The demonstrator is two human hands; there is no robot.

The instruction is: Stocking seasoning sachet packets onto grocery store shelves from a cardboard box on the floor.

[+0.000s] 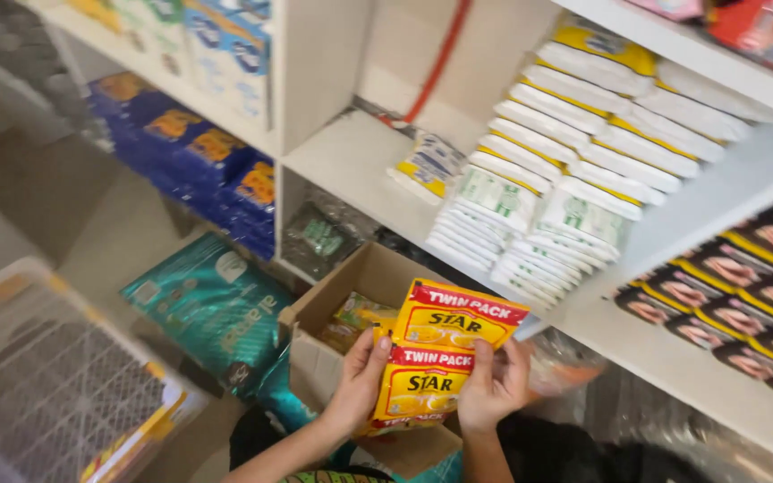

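Both hands hold one small stack of yellow-and-red sachets (436, 358), fanned slightly, above an open cardboard box (333, 309). The left hand (360, 380) grips the stack's left edge, thumb on the front face. The right hand (492, 386) grips the right edge, fingers curled over the lower packets. Both grips are closed on the sachets; neither is free.

Inside the box lie more yellow packets (355, 317), only partly visible. Left of it, on the floor, rests a teal bag (212, 304), and a wire-mesh crate (55, 385) stands at the lower left.

Beyond, the white shelf (351, 165) carries rows of white-and-yellow packs (574, 152) stacked on edge, with a lone pack (427, 165) lying beside them. Dark packets (744, 286) line the lower shelf at right; blue packs (199, 161) sit in the left bay.

Risk, as judged: the fanned sachets are pinched at the edges only, so the top one could slide off into the box or onto the floor.

The number of sachets in the stack cannot be told. The box's far contents, the dark items under the shelf and the upper shelves are cut off or blurred.
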